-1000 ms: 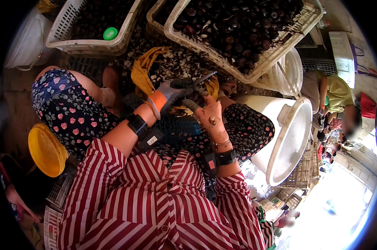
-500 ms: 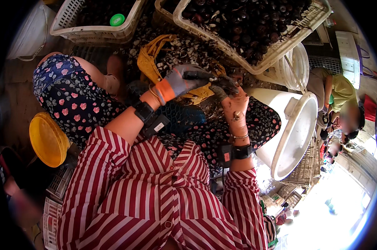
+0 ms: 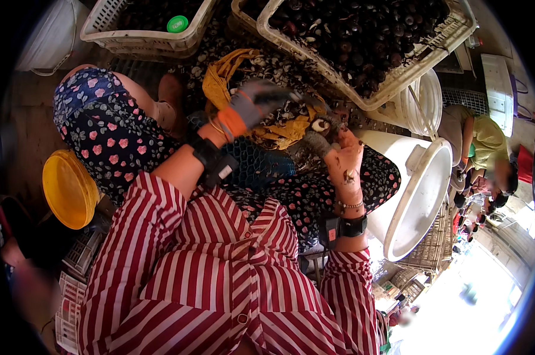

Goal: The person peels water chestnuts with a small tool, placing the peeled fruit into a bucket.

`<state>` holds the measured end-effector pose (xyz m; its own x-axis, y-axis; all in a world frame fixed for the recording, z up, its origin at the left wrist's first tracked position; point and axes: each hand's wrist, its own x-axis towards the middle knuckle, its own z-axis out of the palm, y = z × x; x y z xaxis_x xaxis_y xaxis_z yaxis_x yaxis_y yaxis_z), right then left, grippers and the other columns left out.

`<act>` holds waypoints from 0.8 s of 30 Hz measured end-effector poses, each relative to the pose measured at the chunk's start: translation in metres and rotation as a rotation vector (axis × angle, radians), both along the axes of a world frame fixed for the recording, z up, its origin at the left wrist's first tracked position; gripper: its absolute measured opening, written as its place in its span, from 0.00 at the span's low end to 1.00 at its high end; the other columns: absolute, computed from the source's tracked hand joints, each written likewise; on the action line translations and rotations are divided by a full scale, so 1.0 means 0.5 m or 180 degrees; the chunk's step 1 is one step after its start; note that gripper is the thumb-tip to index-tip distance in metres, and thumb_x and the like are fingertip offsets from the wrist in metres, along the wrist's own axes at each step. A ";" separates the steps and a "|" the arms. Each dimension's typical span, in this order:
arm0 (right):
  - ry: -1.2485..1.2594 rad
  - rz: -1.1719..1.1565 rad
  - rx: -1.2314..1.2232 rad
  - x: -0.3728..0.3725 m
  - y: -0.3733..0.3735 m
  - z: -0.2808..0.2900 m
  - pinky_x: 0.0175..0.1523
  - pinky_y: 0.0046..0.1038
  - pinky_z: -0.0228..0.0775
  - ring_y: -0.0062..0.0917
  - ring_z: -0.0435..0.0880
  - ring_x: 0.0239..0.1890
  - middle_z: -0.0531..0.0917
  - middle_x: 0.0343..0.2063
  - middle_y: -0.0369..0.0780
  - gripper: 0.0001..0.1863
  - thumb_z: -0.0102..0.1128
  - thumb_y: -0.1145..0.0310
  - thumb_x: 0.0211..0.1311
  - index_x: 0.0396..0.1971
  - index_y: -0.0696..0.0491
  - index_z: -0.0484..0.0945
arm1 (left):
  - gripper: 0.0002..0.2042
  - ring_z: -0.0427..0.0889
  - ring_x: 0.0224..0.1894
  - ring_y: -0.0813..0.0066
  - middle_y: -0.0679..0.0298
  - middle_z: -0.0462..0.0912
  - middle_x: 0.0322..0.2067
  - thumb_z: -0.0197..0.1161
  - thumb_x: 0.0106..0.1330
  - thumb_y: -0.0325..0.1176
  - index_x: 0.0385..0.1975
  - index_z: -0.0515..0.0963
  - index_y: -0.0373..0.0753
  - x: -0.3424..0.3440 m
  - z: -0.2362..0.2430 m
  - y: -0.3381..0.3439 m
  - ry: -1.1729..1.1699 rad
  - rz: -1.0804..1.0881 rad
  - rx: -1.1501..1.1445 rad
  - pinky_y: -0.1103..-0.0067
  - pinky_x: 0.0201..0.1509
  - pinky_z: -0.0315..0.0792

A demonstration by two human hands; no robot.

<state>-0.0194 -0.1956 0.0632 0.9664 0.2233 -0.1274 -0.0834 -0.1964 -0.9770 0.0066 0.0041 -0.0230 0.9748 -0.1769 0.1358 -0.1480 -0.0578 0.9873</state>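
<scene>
My right hand (image 3: pixel 342 148), bare with grey covers on some fingers, grips a dark round water chestnut (image 3: pixel 320 125) whose pale flesh partly shows. Close by on its left, my left hand (image 3: pixel 257 102) wears a grey glove with an orange cuff. Its fingers are bent together around a thin thing blurred by motion, which I cannot make out. Beneath both hands lie a yellow cloth or bag (image 3: pixel 221 80) and a heap of dark and white peelings (image 3: pixel 279 66). Blue netting (image 3: pixel 260 164) rests across my lap.
A pale crate (image 3: pixel 368 102) full of dark water chestnuts stands ahead right. Another crate (image 3: pixel 146 42) with a green lid (image 3: pixel 177 23) is ahead left. A white bucket (image 3: pixel 418 201) tilts at my right, a yellow bucket (image 3: pixel 69 189) at my left. Another person (image 3: pixel 486 139) sits far right.
My left hand has drawn up and away from my right hand. The pale flesh of the water chestnut now shows in my right hand. The whole view has shifted slightly.
</scene>
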 end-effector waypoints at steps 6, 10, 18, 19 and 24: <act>0.0125 0.0159 -0.0525 0.006 0.010 0.017 0.50 0.22 0.68 0.19 0.77 0.41 0.80 0.40 0.40 0.16 0.58 0.79 0.54 0.44 0.64 0.73 | 0.11 0.75 0.36 0.67 0.60 0.78 0.30 0.61 0.54 0.25 0.38 0.80 0.43 0.006 -0.025 -0.006 -0.0246 0.0068 0.0207 0.75 0.38 0.72; -0.0073 -0.0002 -0.0376 0.010 0.006 0.015 0.49 0.21 0.69 0.19 0.77 0.41 0.80 0.38 0.40 0.16 0.60 0.79 0.53 0.44 0.64 0.74 | 0.12 0.76 0.36 0.66 0.60 0.77 0.32 0.62 0.53 0.23 0.38 0.80 0.41 -0.006 -0.013 0.001 -0.0437 0.0262 -0.0527 0.74 0.37 0.72; 0.0197 -0.0335 -0.0339 -0.001 0.021 0.023 0.47 0.19 0.70 0.17 0.78 0.38 0.81 0.37 0.39 0.18 0.65 0.78 0.48 0.43 0.61 0.76 | 0.11 0.76 0.34 0.75 0.63 0.80 0.33 0.59 0.60 0.28 0.43 0.79 0.42 0.010 -0.036 0.020 0.0959 0.0541 -0.0043 0.79 0.40 0.71; 0.0132 -0.0277 -0.0521 0.004 0.021 0.022 0.45 0.19 0.70 0.17 0.78 0.37 0.81 0.36 0.38 0.19 0.66 0.77 0.48 0.42 0.60 0.76 | 0.12 0.76 0.34 0.77 0.64 0.80 0.34 0.59 0.60 0.28 0.44 0.78 0.42 0.013 -0.030 0.016 0.0884 0.0476 -0.0332 0.79 0.40 0.71; -0.0542 0.0092 -0.1455 0.019 0.027 -0.050 0.35 0.24 0.72 0.25 0.78 0.27 0.81 0.26 0.39 0.18 0.67 0.74 0.40 0.36 0.56 0.76 | 0.16 0.77 0.42 0.79 0.63 0.79 0.42 0.62 0.58 0.30 0.47 0.76 0.40 -0.012 0.047 -0.046 0.0509 -0.0390 -0.0982 0.82 0.45 0.71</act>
